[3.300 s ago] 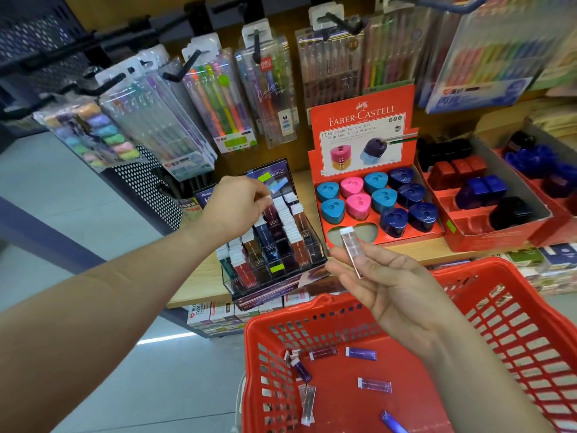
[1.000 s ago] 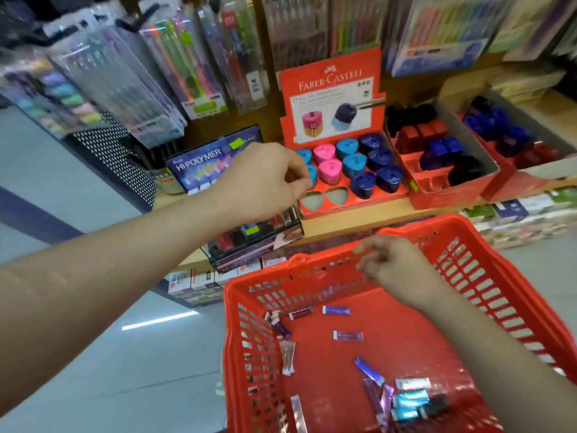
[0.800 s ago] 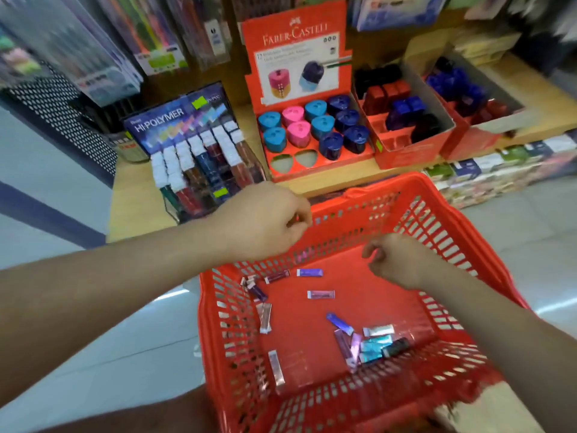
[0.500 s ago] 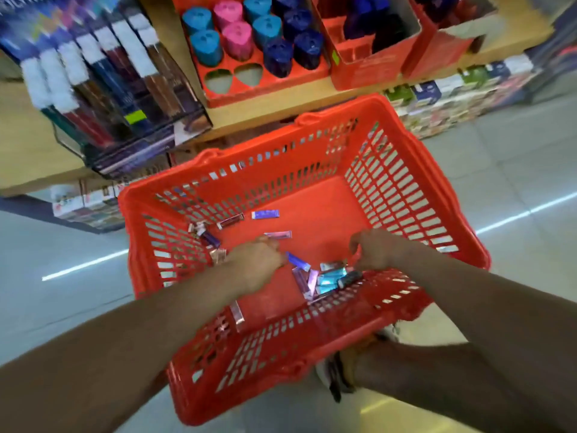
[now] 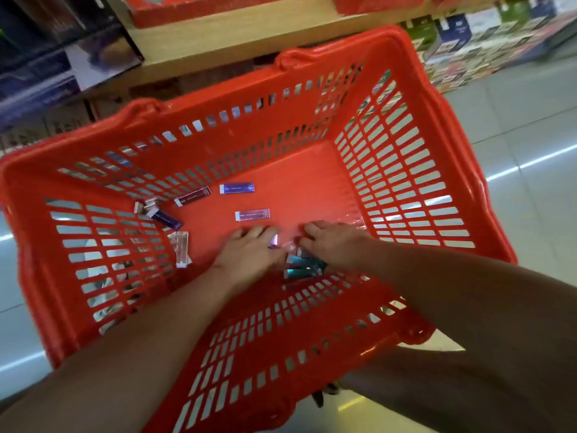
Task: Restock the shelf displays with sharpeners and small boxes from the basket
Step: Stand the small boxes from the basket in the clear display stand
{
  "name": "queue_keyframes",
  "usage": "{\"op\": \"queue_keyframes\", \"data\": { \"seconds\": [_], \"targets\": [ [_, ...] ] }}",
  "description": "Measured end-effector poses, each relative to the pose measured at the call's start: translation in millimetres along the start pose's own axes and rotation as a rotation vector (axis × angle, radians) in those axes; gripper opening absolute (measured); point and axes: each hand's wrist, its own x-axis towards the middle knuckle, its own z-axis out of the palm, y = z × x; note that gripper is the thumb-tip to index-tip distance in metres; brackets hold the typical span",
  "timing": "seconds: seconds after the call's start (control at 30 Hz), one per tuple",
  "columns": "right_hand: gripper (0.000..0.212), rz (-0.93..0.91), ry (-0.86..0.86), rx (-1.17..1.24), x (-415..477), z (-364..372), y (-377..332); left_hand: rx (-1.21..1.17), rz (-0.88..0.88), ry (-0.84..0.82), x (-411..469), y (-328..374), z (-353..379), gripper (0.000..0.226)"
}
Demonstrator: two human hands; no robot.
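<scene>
The red basket (image 5: 434,98) fills the view, and both of my hands are down inside it. My left hand (image 5: 249,256) lies on the basket floor and pinches a small purple box (image 5: 273,241) that stands on end at its thumb side. My right hand (image 5: 332,245) is bent over a pile of teal and dark small boxes (image 5: 304,266) by the near wall; its grip is hidden. Loose on the floor lie a blue-purple box (image 5: 236,188), a pale purple box (image 5: 252,214), a dark box (image 5: 192,196) and a clear box (image 5: 182,249).
The wooden shelf edge (image 5: 237,35) runs across the top, just beyond the basket's far rim. Under it at the right stand rows of small packs (image 5: 468,48). A dark display case (image 5: 62,57) sits at the top left. Tiled floor (image 5: 530,145) shows at the right.
My view dropped from the shelf displays to the basket. Both hands left the shelf, went down into the basket and closed in on the pile of boxes near its front wall.
</scene>
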Motion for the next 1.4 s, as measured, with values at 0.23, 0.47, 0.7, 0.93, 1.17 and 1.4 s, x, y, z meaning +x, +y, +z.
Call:
{"op": "queue_keyframes", "data": {
  "seconds": [0.23,0.47,0.7,0.93,1.17,1.4],
  "targets": [
    [0.069,0.236,0.114,0.354,23,-5,-4,-0.383,-0.431,0.253,-3,-23,2,0.052],
    [0.044,0.375,0.276,0.618,46,-2,-18,-0.829,-0.651,0.322,4,-24,3,0.032],
    [0.043,0.465,0.383,0.802,50,-6,-11,-0.89,-0.725,0.454,16,-39,-21,0.049],
    [0.051,0.504,0.374,0.679,66,-2,-29,-0.331,-0.625,0.325,35,-41,-11,0.084],
    [0.031,0.52,0.253,0.517,77,-12,-40,-0.564,-0.804,0.367,41,-23,-9,0.041],
    [0.033,0.582,0.224,0.679,75,-12,-35,-0.333,-0.674,0.274,35,-12,-18,0.029]
  ]
}}
